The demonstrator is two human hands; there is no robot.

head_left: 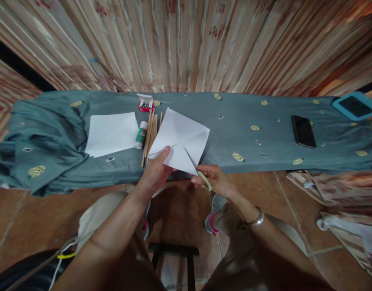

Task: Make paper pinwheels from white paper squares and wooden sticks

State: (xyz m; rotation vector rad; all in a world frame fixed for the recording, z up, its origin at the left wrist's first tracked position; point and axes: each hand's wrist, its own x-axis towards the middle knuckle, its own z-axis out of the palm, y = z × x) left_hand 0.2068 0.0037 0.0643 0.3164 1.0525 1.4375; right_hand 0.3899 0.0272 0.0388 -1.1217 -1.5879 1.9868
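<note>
A square white sheet of paper [186, 125] with crease lines is held up over the front edge of the cloth-covered surface. My left hand [158, 171] grips its lower left edge, thumb on top and fingers underneath. In my right hand [214, 180] are scissors [204, 178] with pale green handles. One scissor blade lies over the paper, running from the near corner toward the middle; the other blade is hidden beneath. A slit shows in the paper near my left thumb.
Left of the paper are wooden sticks [149, 135], a glue stick [141, 135], a stack of white paper [113, 133] and an open red box [146, 104] of small metal pieces. To the right lie a phone [303, 131] and a blue-framed tablet [355, 106]. A curtain [173, 48] hangs behind.
</note>
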